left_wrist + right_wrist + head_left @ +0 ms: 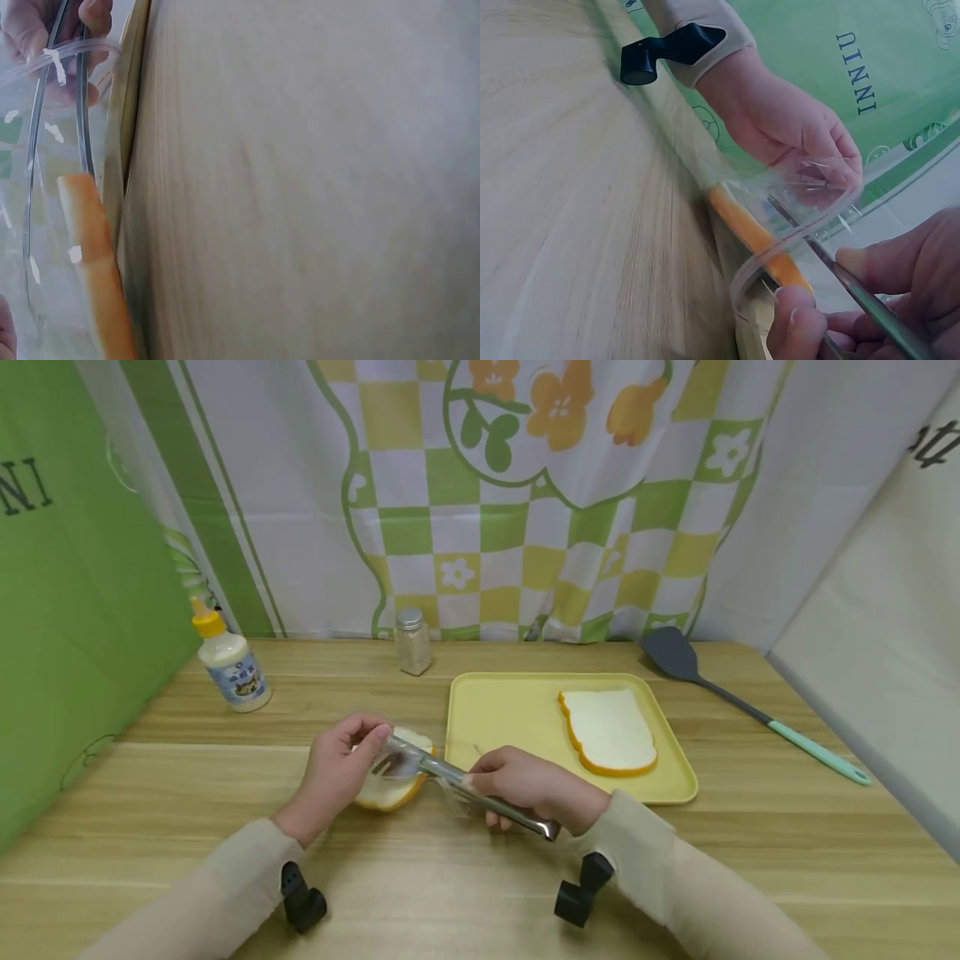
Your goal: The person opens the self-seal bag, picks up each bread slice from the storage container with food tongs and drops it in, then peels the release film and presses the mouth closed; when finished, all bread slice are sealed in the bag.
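Metal tongs (487, 794) slant between the two hands, their front part inside a clear plastic zip bag (795, 240). My right hand (528, 785) grips the tongs around the middle of their arms. With thumb and fingers, my left hand (341, 768) pinches the far end of the bag near the tongs' tips. In the right wrist view, the bag's seal strip loops around the two tong arms, which stand slightly apart. Below the bag lies a bread slice (386, 793) with an orange crust, partly hidden by the left hand and the bag.
A yellow tray (502, 702) holds another bread slice (611, 731). To its right lies a spatula (738, 700) with a mint handle. A squeeze bottle (236, 668) with a yellow cap stands at the left, and a glass shaker jar (412, 643) near the back curtain.
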### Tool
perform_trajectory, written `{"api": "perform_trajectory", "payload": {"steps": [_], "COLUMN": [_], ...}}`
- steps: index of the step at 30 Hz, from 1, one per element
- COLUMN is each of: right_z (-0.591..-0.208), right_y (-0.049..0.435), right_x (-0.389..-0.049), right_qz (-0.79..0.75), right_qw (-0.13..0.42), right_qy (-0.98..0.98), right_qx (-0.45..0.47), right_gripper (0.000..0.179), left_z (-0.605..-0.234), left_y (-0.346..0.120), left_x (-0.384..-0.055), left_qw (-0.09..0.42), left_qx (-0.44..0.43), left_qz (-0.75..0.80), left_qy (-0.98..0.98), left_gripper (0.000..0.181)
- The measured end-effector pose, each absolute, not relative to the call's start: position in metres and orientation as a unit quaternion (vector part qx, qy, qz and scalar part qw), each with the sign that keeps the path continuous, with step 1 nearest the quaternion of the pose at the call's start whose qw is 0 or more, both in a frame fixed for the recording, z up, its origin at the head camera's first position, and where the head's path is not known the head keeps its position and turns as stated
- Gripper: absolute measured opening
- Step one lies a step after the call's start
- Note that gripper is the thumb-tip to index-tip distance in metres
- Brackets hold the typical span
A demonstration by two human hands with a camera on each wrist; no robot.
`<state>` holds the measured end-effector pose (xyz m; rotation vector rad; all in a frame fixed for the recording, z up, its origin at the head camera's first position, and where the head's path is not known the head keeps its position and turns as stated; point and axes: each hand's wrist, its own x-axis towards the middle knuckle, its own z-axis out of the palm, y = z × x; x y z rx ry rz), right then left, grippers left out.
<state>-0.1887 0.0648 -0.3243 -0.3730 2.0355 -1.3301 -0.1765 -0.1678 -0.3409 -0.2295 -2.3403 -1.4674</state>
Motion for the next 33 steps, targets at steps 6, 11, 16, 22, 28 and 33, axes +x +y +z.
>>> {"api": "perform_trajectory", "payload": {"steps": [6,11,16,22,28,33], "right_z": [-0.322,-0.321,-0.321,-0.318,-0.321,-0.323], "right_y": [0.073,0.071,0.07,0.074,0.073,0.071], "right_x": [-0.186,-0.187,-0.19,-0.197,-0.201,-0.204], "right_qz": [-0.508,-0.498,-0.488,-0.484,-0.479,-0.479], "right_qw": [0.321,0.312,0.319,0.323,0.332,0.338], "right_qy": [0.786,0.794,0.797,0.793,0.789,0.785], "right_qx": [-0.148,-0.157,-0.16,-0.18,-0.195,-0.199], "right_gripper": [0.02,0.018,0.017,0.018,0.018,0.017], "left_z": [-0.342,-0.343,-0.342,-0.339,-0.339,-0.342], "left_y": [-0.164,-0.155,-0.147,-0.145,-0.146,-0.147], "left_x": [-0.175,-0.17,-0.169,-0.17,-0.171,-0.171], "left_qw": [0.21,0.17,0.12,0.082,0.105,0.061], "left_qx": [-0.119,-0.154,-0.171,-0.169,-0.184,-0.198], "left_qz": [-0.527,-0.526,-0.546,-0.552,-0.533,-0.56], "left_qy": [-0.815,-0.819,-0.812,-0.813,-0.82,-0.802], "left_gripper": [0.011,0.011,0.015,0.017,0.017,0.019]}}
